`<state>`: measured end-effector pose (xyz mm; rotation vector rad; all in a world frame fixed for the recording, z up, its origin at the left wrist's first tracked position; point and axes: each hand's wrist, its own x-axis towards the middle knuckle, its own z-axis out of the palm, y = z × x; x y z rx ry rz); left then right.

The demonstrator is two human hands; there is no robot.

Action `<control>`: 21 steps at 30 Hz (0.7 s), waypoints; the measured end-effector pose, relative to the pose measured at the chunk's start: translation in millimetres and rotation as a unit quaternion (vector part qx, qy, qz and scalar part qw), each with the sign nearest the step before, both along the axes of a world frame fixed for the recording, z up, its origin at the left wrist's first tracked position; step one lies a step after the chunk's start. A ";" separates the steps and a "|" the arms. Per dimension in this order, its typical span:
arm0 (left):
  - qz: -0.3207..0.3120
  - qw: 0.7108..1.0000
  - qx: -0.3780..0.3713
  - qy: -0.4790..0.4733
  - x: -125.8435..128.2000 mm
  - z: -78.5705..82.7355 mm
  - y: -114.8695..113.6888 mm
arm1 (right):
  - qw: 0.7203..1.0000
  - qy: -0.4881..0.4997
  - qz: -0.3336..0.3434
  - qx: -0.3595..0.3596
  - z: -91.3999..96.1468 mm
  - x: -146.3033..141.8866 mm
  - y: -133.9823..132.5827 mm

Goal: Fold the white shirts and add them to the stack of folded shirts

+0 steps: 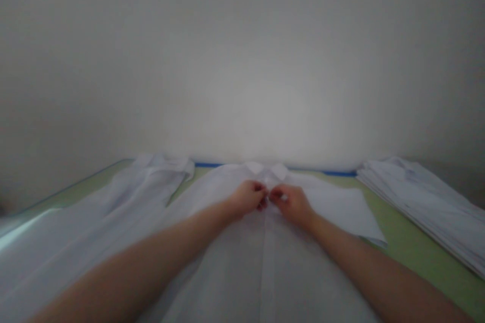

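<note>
The white shirt (238,262) lay front-up on the green surface (413,247), collar (255,167) toward the wall (242,60). The left hand (250,197) and right hand (291,203) met at the placket (268,262) below the collar, each grip pinched closed on the white shirt.

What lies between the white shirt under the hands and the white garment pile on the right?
Green tabletop, blue-edged at the back, shows between the white shirt and the garment pile in the head view.
</note>
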<state>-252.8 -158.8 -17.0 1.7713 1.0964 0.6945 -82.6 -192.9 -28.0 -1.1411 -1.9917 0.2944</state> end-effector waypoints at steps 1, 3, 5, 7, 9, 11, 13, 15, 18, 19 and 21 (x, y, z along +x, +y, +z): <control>-0.005 1.000 0.010 0.006 -0.4 -0.4 0.4 | 1.000 0.003 0.008 -0.008 0.7 0.5 0.7; -0.015 1.000 0.026 0.009 -1.0 -0.9 1.2 | 0.999 0.021 0.015 -0.021 2.0 0.9 2.5; -0.021 0.999 0.038 0.007 -1.1 -1.2 2.0 | 0.997 0.056 0.016 -0.042 3.1 0.2 4.8; -0.022 0.998 0.053 0.009 -1.0 -0.8 2.3 | 0.990 0.112 0.028 -0.079 3.7 -1.2 7.3; -0.023 0.996 0.081 0.023 -0.8 0.4 1.8 | 0.975 0.175 0.052 -0.125 3.8 -2.6 9.5; -0.025 0.992 0.118 0.047 -0.9 2.5 0.4 | 0.955 0.235 0.067 -0.167 3.1 -3.8 11.3; -0.025 0.985 0.159 0.068 -1.5 5.3 -1.7 | 0.930 0.293 0.071 -0.209 1.2 -4.6 13.1; -0.025 0.977 0.194 0.081 -2.6 8.3 -4.3 | 0.898 0.355 0.073 -0.251 -1.8 -4.9 15.2; -0.034 0.963 0.247 0.104 -4.7 12.1 -7.3 | 0.853 0.416 0.080 -0.305 -6.4 -4.2 18.9; -0.040 0.955 0.269 0.117 -5.5 12.9 -7.8 | 0.845 0.421 0.082 -0.320 -7.4 -3.8 20.0; -0.051 0.937 0.315 0.141 -7.2 13.6 -8.0 | 0.836 0.419 0.083 -0.343 -8.5 -3.3 21.3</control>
